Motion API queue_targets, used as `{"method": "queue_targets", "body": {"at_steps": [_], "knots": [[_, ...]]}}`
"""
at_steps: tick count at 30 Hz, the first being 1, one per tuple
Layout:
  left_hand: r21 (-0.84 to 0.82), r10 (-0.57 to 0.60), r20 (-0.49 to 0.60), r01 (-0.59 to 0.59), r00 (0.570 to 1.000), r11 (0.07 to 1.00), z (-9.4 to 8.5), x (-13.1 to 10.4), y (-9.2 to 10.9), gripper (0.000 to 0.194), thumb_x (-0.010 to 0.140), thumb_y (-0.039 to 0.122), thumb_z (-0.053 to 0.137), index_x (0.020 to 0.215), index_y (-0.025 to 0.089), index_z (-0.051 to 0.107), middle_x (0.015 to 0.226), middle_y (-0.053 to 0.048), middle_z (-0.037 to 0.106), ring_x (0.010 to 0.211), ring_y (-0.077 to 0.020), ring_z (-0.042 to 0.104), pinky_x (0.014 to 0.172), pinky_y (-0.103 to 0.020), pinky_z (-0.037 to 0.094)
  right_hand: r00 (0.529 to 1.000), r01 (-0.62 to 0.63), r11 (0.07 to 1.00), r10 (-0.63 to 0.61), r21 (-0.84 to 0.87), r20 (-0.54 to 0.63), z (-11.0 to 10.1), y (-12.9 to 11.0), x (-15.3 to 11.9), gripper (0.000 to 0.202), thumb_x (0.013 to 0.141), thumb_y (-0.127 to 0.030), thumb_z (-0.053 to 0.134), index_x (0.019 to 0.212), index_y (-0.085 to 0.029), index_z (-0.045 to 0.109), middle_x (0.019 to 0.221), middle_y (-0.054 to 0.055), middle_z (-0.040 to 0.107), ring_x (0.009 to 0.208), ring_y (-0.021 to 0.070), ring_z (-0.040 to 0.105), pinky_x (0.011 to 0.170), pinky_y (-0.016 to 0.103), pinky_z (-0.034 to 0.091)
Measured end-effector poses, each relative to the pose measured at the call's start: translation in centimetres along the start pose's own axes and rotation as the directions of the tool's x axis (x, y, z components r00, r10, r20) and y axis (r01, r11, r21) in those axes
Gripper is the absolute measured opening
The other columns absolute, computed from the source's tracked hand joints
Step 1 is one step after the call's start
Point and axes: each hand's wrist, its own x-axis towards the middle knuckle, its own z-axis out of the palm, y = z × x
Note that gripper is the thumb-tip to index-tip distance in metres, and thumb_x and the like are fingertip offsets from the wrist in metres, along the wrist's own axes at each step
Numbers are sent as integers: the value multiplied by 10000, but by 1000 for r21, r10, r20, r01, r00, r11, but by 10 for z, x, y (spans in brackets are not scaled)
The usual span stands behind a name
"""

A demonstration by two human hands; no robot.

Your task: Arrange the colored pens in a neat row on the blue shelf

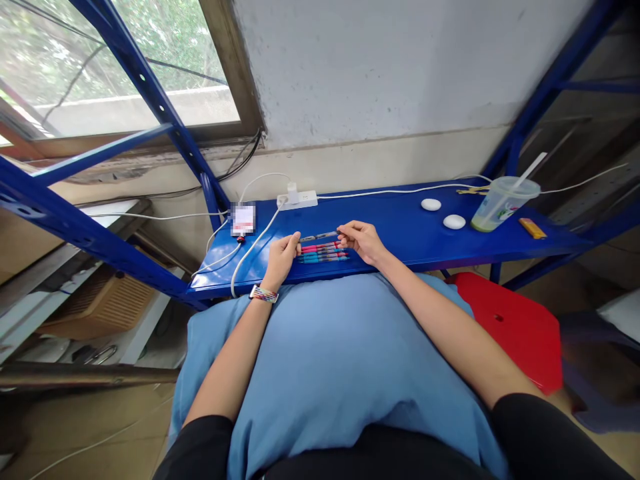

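Left hand [283,257] and right hand [365,243] pinching opposite ends of a pen [320,236], long axis sideways, tip direction unclear

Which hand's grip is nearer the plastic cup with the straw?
Right. The right hand, at one end of the pen, is left of the plastic cup; the left hand, at the pen's other end, is farther left.

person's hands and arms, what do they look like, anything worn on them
The left hand is ungloved, with a multicoloured band at its wrist. The right hand is ungloved too, with no band visible. Black sleeves leave both forearms bare.
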Motion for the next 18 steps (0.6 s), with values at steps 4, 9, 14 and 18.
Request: {"method": "queue_targets", "body": {"at_steps": [4,9,14,18], "knots": [[-69,35,1,-34,999,997,1,0,0,371,1001,531,719,818,208,731,700,-6,669,666,-161,615,668,-294,490,1000,20,1000,-20,-13,-12,2,0,-1,451,658,-515,1040,797,-167,790,710,26,775,552,126,706,612,255,681],[-202,17,34,-10,999,979,3,-1,1,345,1035,504,680,1230,222,716,772,-8,712,741,-179,702,746,-314,574,1000,12,1000,-12,-8,-24,3,1,-1,465,658,-539,1034,784,-170,781,709,27,770,553,125,703,608,255,675],[-199,48,16,-44,999,979,5,0,-1,483,929,456,827,1338,249,676,1033,-55,782,950,-205,760,851,-330,603,999,8,1000,-8,1,-34,4,3,-1,460,649,-534,1039,776,-177,777,705,21,766,555,120,695,613,250,671],[-173,7,52,3,999,985,5,0,-1,366,1086,502,583,1289,220,700,784,-18,739,785,-203,747,839,-369,595,1000,-5,1000,5,-1,-22,5,3,-1,452,657,-530,1038,786,-182,779,709,18,765,563,117,694,613,242,666]]}}
